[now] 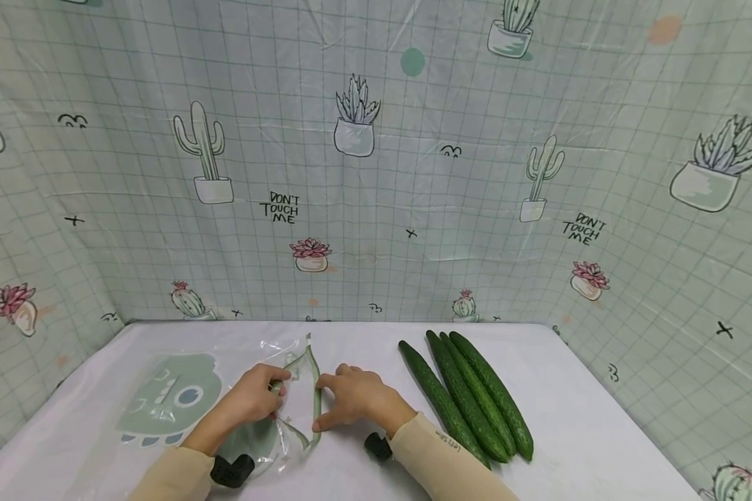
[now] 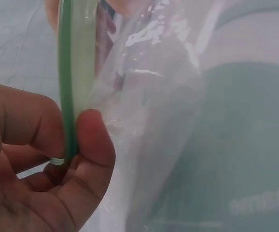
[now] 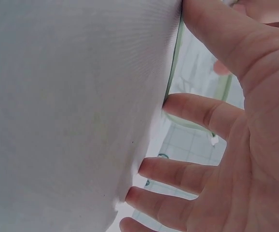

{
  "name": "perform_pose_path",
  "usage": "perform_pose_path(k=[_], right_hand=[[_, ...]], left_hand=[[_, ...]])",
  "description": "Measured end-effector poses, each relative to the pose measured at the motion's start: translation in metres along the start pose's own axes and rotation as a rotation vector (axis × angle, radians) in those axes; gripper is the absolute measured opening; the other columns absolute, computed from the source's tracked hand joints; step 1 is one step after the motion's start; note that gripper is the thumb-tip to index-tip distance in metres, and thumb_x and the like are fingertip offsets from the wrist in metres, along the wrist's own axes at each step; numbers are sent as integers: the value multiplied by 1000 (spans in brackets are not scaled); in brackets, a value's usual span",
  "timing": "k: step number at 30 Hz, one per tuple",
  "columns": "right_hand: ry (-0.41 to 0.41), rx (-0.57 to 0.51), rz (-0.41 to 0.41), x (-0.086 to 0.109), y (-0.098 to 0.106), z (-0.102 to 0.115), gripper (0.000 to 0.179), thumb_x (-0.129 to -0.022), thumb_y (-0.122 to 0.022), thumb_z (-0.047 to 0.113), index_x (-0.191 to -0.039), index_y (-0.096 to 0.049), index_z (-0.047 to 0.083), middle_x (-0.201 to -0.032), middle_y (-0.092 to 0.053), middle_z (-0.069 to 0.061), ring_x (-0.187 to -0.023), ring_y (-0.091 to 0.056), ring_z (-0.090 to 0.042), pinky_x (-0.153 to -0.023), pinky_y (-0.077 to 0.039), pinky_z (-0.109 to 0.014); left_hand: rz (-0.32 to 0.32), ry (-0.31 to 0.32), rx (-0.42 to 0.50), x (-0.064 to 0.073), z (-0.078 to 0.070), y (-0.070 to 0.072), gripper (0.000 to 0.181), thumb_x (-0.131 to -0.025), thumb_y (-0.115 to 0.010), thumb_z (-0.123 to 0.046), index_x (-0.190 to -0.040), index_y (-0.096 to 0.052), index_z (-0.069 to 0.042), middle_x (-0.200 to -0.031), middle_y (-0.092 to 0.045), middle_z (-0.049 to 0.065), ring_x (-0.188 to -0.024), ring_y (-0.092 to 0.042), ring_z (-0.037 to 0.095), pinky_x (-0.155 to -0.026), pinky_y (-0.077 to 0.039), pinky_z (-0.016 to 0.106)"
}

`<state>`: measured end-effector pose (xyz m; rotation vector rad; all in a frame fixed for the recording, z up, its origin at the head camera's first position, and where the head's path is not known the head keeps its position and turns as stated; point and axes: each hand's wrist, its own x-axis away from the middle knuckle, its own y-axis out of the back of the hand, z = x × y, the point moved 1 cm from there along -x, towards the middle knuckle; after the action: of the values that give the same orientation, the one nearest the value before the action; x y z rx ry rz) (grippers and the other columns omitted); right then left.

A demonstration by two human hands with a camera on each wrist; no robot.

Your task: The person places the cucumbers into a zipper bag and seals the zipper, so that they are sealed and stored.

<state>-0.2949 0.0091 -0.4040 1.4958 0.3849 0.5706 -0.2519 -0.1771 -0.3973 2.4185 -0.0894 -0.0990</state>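
A clear zip bag (image 1: 174,391) with a green cartoon print lies flat on the white table, its green-edged mouth spread apart toward the right. My left hand (image 1: 257,394) pinches the upper green zip strip (image 2: 67,72) between thumb and fingers and holds it up off the lower one. My right hand (image 1: 358,398) has its fingers spread and fairly straight, with the thumb and index fingertip touching the lower green strip (image 3: 175,60) at the table. The other right fingertips rest on the table. Inside the bag I see no item.
Several dark green cucumbers (image 1: 470,400) lie side by side to the right of my right forearm. The white table (image 1: 592,417) ends at a hanging curtain (image 1: 407,181) printed with cacti, behind and along both sides. Black camera mounts sit at both wrists.
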Motion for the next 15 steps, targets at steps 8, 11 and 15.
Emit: perform_pose_path(k=[8,11,15], right_hand=[[-11,-6,4,-3,0,0,72,-69,-71,68,-130,-57,32,-115,-55,-1,-107,-55,-20,-76,-50,-40],[-19,-16,11,-4,-1,0,72,-69,-72,67,-130,-57,32,-117,-55,-2,-108,-55,-21,-77,-50,-41],[-26,-29,22,-4,-2,0,75,-69,-72,67,-133,-54,33,-118,-54,-2,-109,-54,-21,-77,-49,-40]], left_hand=[[51,-35,23,-1,4,1,33,-80,-58,6,-112,-65,12,-96,-66,17,-51,-54,17,-58,-47,30],[48,-30,41,-2,5,1,34,-83,-64,3,-115,-63,12,-85,-65,10,-50,-55,17,-56,-48,31],[65,-46,45,-1,7,0,37,-83,-62,4,-119,-61,11,-76,-60,5,-49,-52,16,-55,-46,30]])
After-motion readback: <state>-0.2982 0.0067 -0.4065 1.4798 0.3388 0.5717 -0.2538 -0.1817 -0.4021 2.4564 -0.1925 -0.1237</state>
